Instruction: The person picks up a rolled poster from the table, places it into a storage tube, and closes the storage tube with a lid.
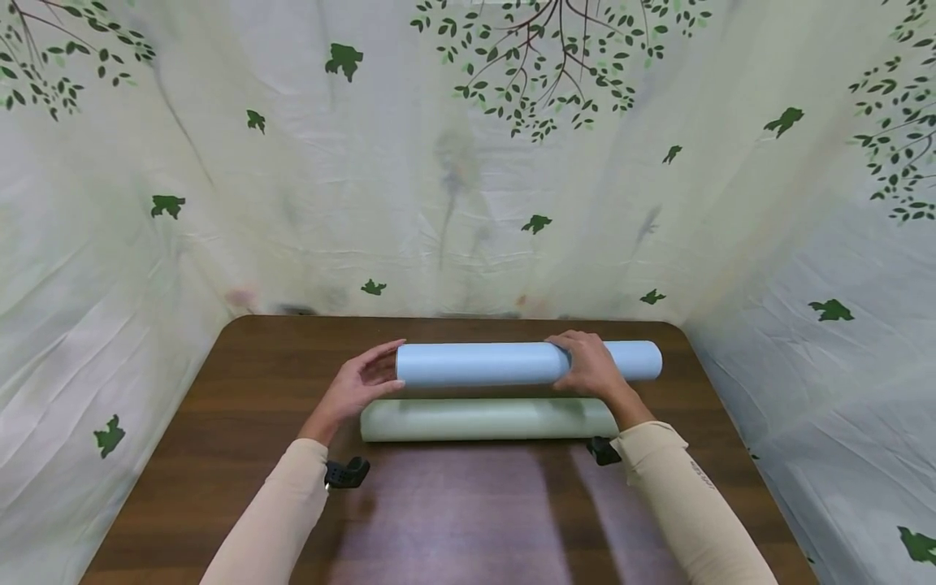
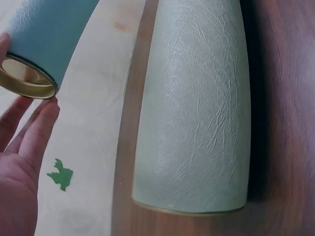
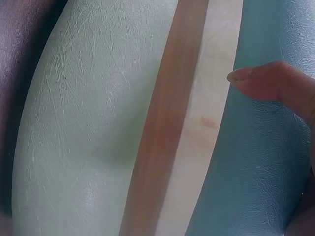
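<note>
A light blue rolled mat (image 1: 475, 364) with a leather-like grain lies lengthwise above the table. My right hand (image 1: 587, 363) grips it right of its middle, the thumb (image 3: 256, 83) pressing its near side. At its left end, my left hand (image 1: 356, 383) spans the rim with fairly straight fingers (image 2: 42, 130), the tips at the edge. The left wrist view shows a gold-toned lining (image 2: 29, 73) inside this end. Nearer to me, a pale green rolled mat (image 1: 486, 420) of the same grain rests on the table, parallel to the blue one.
Both rolls are over a dark brown wooden table (image 1: 249, 455) with rounded far corners. A whitish curtain (image 1: 409, 203) printed with leaves and green birds hangs behind and on both sides. Dark wrist devices (image 1: 347, 473) are strapped below the sleeves.
</note>
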`<action>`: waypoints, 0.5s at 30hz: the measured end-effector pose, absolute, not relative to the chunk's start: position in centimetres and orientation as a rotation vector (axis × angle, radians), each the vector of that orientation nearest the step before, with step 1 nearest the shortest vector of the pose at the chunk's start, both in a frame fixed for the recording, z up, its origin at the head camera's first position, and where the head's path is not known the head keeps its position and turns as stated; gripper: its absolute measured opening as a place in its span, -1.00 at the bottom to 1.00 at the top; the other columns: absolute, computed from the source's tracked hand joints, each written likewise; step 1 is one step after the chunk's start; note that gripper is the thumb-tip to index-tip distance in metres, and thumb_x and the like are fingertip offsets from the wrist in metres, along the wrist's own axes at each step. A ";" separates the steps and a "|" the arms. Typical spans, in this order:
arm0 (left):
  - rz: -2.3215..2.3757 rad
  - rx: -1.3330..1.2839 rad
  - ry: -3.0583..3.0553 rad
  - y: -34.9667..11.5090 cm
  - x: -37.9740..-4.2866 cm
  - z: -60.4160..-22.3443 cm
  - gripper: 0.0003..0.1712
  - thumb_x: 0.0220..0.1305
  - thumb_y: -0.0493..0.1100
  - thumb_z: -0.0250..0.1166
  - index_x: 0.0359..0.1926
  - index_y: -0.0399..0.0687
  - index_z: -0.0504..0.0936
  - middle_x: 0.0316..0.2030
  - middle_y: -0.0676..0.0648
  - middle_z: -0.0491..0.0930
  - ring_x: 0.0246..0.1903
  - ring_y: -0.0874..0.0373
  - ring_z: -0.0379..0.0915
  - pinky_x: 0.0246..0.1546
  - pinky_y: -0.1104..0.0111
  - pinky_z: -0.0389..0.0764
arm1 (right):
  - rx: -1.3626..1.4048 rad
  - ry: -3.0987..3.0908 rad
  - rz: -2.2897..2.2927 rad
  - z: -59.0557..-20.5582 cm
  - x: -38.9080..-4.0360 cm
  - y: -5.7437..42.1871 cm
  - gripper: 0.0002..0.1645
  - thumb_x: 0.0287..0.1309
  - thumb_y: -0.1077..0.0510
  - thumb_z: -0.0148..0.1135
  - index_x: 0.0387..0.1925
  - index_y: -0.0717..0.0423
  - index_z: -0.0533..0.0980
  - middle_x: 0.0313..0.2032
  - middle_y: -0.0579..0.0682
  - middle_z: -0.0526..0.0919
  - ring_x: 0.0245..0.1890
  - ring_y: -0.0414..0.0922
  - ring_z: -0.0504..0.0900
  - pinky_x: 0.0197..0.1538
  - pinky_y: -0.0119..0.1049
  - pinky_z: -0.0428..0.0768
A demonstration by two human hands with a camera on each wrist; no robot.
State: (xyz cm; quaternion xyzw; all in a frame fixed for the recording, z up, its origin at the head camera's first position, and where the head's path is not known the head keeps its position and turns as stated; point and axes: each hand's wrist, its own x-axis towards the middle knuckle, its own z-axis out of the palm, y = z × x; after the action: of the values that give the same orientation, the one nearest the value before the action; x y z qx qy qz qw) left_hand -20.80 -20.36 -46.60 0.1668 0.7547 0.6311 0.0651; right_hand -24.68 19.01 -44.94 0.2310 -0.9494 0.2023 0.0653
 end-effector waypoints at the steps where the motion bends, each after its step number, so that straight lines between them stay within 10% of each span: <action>1: 1.861 0.504 2.315 -20.2 -20.8 -46.4 -0.27 0.01 -0.16 0.37 0.24 0.17 0.32 0.12 -0.14 0.40 0.09 0.01 0.38 -0.05 0.29 0.50 | 0.698 -2.863 0.602 -44.9 -24.7 19.0 -0.12 -0.61 0.09 0.59 -0.01 0.12 0.52 -0.09 0.07 0.59 -0.10 0.07 0.51 -0.05 0.02 0.41; 15: 0.930 0.801 3.026 -18.7 -22.5 -42.6 -0.20 -0.15 -0.16 0.47 0.18 -0.02 0.35 0.06 -0.12 0.34 0.04 -0.09 0.27 -0.02 0.04 0.37 | 0.646 -2.841 0.615 -43.8 -25.2 17.6 -0.16 -0.60 0.11 0.58 -0.02 0.06 0.53 -0.08 0.07 0.58 -0.10 0.09 0.50 -0.07 0.01 0.41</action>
State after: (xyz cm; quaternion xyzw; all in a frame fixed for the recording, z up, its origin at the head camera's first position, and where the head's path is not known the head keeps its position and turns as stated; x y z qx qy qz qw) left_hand -22.52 -18.73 -42.63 0.2449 0.9249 0.2843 -0.0617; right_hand -25.24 17.62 -43.81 0.2161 -0.9509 0.2057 0.0821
